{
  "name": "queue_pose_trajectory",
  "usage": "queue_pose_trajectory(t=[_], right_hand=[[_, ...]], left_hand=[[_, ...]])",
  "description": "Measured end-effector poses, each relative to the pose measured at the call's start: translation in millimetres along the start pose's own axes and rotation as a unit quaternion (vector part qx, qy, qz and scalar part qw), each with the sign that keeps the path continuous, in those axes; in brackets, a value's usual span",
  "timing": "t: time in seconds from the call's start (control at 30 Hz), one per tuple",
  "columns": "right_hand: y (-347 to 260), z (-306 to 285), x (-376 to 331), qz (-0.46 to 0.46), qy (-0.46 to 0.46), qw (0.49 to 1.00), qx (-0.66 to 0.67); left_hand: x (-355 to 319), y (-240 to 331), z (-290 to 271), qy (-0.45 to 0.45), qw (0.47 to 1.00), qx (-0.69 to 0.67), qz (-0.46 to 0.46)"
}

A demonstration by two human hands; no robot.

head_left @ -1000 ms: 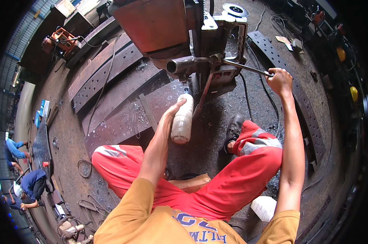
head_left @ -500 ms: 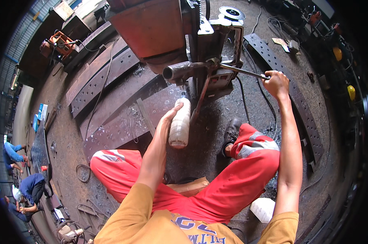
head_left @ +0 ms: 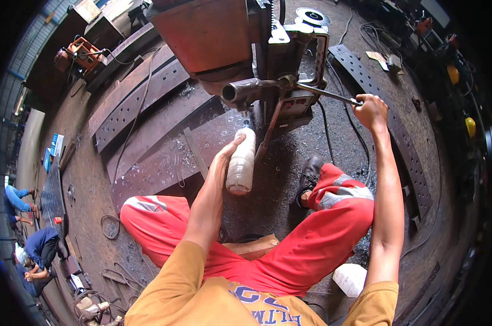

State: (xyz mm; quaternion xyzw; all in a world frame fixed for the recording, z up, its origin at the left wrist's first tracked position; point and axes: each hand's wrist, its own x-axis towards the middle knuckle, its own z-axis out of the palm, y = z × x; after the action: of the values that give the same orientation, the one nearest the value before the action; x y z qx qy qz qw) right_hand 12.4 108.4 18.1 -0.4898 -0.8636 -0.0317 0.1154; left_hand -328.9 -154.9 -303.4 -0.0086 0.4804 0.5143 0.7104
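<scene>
A magnetic drill with a worn red motor housing [head_left: 202, 43] stands in front of me. My right hand [head_left: 372, 112] is closed around the end of its feed handle [head_left: 330, 95], a metal bar angling out to the right of the hub. In my left hand [head_left: 227, 152] is a cloudy plastic bottle [head_left: 240, 168], tilted with its narrow end up at the drill bit [head_left: 245, 120]. The fingers wrap behind the bottle and are partly hidden. Below the bit lies a dark steel plate [head_left: 153, 185] strewn with metal shavings.
Perforated steel beams lie left [head_left: 143, 100] and right [head_left: 365, 76] of the drill. Loose cables [head_left: 110, 227] run over the floor. A white plastic container [head_left: 350, 280] sits by my right thigh. Two people [head_left: 39, 250] crouch at far left, and an orange machine [head_left: 83, 54] stands at back left.
The whole scene shifts slightly in the view. Both hands keep their holds on the bottle and the feed handle, with little other visible movement.
</scene>
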Motion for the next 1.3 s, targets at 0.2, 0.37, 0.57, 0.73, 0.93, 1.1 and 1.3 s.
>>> queue_pose_trajectory(t=[0.2,0.37,0.57,0.73,0.93,1.1,1.3], right_hand=[[4,1,3,0.01,-0.021,1.0,-0.016],[1,-1,-1,0.003,-0.011,1.0,-0.02],[-3,-3,-2,-0.007,-0.003,1.0,-0.018],[-5,-3,-1,-0.001,0.01,1.0,-0.025],[-1,2,0,-0.009,0.02,1.0,-0.021],[-4,-3,0,-0.004,-0.01,1.0,-0.026],[1,-1,-1,-0.009,0.012,1.0,-0.018]], left_hand=[[-16,4,21,0.031,0.999,0.005,-0.006],[-51,7,44,0.084,0.996,0.022,-0.037],[-68,11,55,0.096,0.994,0.022,-0.044],[-62,10,47,0.109,0.993,0.042,-0.034],[-51,10,44,0.119,0.99,0.065,-0.029],[-47,8,41,0.113,0.991,0.071,-0.03],[-49,10,46,0.112,0.991,0.07,-0.02]])
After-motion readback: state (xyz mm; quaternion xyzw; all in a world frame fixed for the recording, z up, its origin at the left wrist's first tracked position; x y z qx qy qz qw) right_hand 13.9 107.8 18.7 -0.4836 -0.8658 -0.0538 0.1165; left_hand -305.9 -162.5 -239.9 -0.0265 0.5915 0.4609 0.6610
